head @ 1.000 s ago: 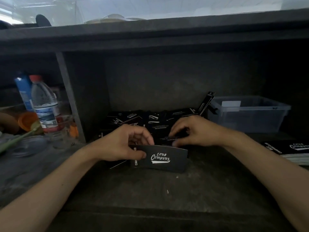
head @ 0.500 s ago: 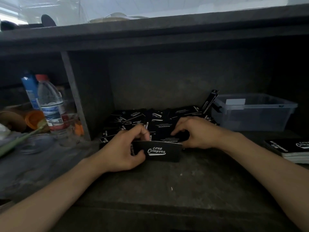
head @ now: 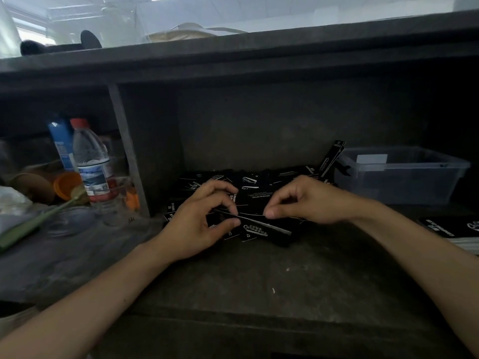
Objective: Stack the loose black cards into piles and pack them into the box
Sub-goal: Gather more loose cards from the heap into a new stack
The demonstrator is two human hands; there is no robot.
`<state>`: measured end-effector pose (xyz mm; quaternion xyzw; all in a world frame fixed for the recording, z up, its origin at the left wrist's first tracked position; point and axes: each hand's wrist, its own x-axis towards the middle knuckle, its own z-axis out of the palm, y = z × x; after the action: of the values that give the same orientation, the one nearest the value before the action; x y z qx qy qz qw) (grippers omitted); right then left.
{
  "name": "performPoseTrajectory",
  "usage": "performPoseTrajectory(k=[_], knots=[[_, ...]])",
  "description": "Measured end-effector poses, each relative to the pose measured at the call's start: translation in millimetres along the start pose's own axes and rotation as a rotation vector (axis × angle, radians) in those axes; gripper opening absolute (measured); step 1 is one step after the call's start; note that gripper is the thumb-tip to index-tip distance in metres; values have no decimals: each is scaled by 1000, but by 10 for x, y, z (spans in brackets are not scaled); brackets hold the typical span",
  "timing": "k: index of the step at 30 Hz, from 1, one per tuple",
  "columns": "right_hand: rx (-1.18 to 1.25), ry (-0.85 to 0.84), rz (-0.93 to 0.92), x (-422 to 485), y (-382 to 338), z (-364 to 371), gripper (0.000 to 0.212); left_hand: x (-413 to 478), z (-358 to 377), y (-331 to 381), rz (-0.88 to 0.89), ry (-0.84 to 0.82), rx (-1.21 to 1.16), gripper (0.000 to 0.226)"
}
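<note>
Change: tipped the small pile [head: 259,228] from upright to nearly flat over the shelf's [head: 233,286] middle, left hand [head: 199,224] curled round it; pinched another card [head: 248,216] onto it with right hand [head: 308,200]. Left loose black cards [head: 272,187] heaped behind, clear plastic box [head: 399,177] at right rear untouched.

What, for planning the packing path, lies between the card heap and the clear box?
Head view: one tilted black card standing by the clear box.
</note>
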<state>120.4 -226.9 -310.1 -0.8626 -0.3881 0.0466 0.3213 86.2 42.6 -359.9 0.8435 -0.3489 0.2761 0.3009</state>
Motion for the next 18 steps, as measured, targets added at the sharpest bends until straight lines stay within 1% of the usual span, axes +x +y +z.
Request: performPoseTrajectory(k=[1, 3, 4, 5, 6, 7, 8, 9, 11, 13, 16, 18], knots=[[49, -21, 20, 9, 18, 2, 20, 8, -5, -1, -9, -10, 3, 18], [153, -6, 60, 18, 66, -19, 21, 11, -13, 6, -30, -43, -33, 18], [135, 14, 71, 19, 119, -44, 21, 8, -19, 9, -48, -52, -71, 17], [31, 29, 69, 14, 163, -77, 21, 4, -26, 11, -74, -52, -109, 19], [-108, 19, 70, 12, 214, -101, 28, -1, -36, 11, -101, -55, -143, 22], [-231, -9, 75, 13, 258, -108, 39, -8, -46, 9, -118, -68, -171, 26], [-305, -40, 83, 17, 287, -100, 48, -9, -50, 12, -122, -94, -186, 27], [-334, -62, 89, 21, 292, -96, 51, -13, -50, 18, -112, -123, -190, 28], [-380, -65, 80, 35, 273, -86, 48, -23, -37, 38, -72, -149, -166, 28], [-451, -21, 64, 43, 288, -87, 43, -29, -15, 75, -28, -118, -139, 28], [-546, 125, 58, 38, 382, -93, 38, -25, 17, 108, -11, -89, -146, 31], [-543, 207, 93, 36, 442, -115, 36, -19, 40, 86, -18, -99, -134, 31]])
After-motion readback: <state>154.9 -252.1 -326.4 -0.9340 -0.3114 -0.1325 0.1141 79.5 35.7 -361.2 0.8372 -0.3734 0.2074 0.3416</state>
